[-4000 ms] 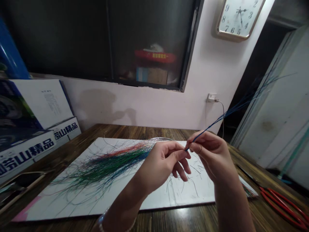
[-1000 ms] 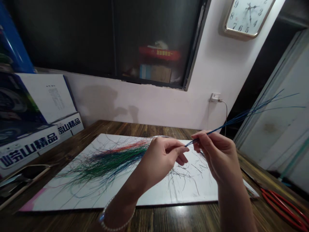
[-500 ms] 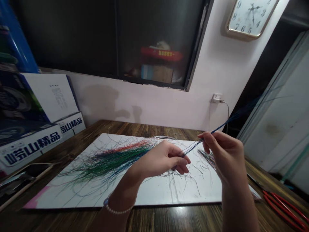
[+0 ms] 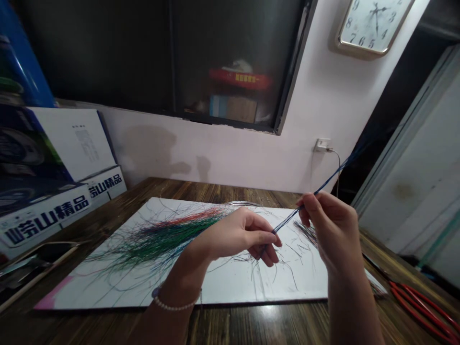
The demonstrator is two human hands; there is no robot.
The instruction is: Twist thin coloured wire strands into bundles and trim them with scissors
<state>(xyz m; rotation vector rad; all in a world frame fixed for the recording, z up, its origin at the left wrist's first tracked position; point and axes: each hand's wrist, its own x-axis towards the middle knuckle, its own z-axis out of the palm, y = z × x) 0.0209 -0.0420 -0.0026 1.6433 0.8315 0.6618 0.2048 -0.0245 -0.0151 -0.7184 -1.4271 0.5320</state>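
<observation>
My left hand (image 4: 240,235) pinches the lower end of a thin bundle of blue strands (image 4: 325,183) above a white board (image 4: 230,282). My right hand (image 4: 328,225) pinches the same bundle a little higher, and the strands run up and right past it toward the doorway. A loose pile of green, red and blue strands (image 4: 168,237) lies spread on the board to the left of my hands. Short dark strand scraps (image 4: 283,261) are scattered on the board below my hands.
A wooden table (image 4: 251,326) carries the board. Red-handled scissors (image 4: 420,306) lie at the right edge. Printed boxes (image 4: 46,201) stand at the left. A wall socket with a cable (image 4: 323,144) and a clock (image 4: 373,24) are on the wall behind.
My hands have drawn slightly apart along the blue bundle, the left moving down toward the board. The free ends of the strands swung from spread out to a tighter line.
</observation>
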